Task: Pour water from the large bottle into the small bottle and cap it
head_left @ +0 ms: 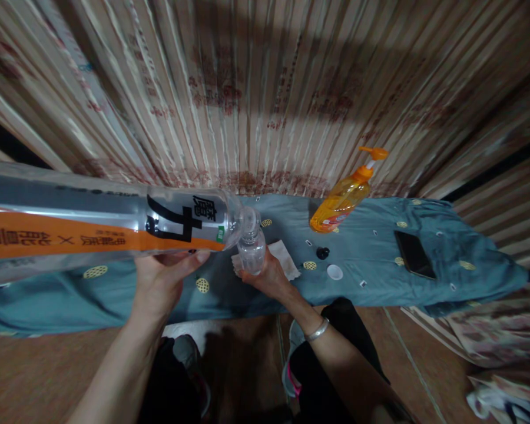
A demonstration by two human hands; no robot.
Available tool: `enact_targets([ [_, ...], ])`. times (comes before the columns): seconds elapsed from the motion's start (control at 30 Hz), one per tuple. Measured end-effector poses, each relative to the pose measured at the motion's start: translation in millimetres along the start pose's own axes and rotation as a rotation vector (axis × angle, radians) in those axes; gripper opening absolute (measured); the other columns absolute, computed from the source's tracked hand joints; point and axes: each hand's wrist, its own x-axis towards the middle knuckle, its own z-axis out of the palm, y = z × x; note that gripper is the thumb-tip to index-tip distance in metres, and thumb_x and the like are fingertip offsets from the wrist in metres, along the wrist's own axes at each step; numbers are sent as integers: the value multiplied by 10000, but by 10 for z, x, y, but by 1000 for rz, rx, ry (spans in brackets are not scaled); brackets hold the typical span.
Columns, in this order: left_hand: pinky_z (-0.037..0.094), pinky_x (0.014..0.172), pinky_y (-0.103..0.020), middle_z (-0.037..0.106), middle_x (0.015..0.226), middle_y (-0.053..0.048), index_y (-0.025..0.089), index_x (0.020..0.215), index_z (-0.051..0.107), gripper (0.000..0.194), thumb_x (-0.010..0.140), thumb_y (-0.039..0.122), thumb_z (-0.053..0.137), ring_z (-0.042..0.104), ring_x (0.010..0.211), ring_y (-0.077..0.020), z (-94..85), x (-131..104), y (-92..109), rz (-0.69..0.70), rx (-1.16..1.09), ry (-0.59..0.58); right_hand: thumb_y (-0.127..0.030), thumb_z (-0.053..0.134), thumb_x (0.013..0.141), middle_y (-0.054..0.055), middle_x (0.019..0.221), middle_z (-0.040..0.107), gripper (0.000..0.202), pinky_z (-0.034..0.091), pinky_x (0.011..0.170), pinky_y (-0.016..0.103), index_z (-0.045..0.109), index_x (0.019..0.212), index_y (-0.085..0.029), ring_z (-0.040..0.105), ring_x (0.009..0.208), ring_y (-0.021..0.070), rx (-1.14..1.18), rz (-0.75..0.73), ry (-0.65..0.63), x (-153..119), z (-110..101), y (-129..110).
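Note:
A large clear drink bottle [115, 221] with a silver and orange label lies tipped nearly level, its mouth to the right. My left hand [165, 274] grips it from below, partly hidden behind it. At the big bottle's mouth stands a small clear bottle [252, 252], its open neck meeting or just beside that mouth; I cannot tell if they touch. The fingers of my right hand [269, 274] are wrapped round the small bottle. Under it a white tissue [287, 259] is spread on the cloth. Whether liquid is flowing cannot be made out.
An orange pump bottle [342, 203] leans in view at the back. Nearer lie a small black cap [323, 252], a white round lid [334, 272] and a dark phone [414, 254]. A teal cloth [366, 253] covers the narrow table; a pleated curtain [256, 88] hangs behind.

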Motion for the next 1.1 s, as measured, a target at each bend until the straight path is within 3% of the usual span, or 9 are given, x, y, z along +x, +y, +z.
enact_targets([
  [0.23, 695, 650, -287, 857, 954, -20, 250, 1217, 769, 880, 390, 260, 1069, 771, 632, -186, 25, 3, 30, 2, -32, -4, -256, 916, 764, 129, 1307, 845, 807, 713, 1061, 583, 596, 1505, -219, 834, 1179, 385, -12, 0, 4, -17, -21, -50],
  [0.73, 706, 671, -345, 861, 963, -9, 282, 1268, 755, 908, 411, 239, 1054, 761, 602, -196, 36, 3, 29, 3, -48, -18, -276, 935, 749, 117, 1238, 854, 721, 722, 1026, 611, 630, 1402, -251, 840, 1129, 397, -10, -2, -4, -4, -26, -30],
  [1.1, 705, 691, -336, 839, 904, -4, 274, 1256, 761, 885, 425, 281, 1063, 794, 669, -217, 18, -5, 13, -6, -20, -18, -268, 940, 753, 106, 1239, 854, 762, 724, 1028, 593, 609, 1439, -249, 842, 1110, 372, -7, -12, -8, -2, -26, -30],
])
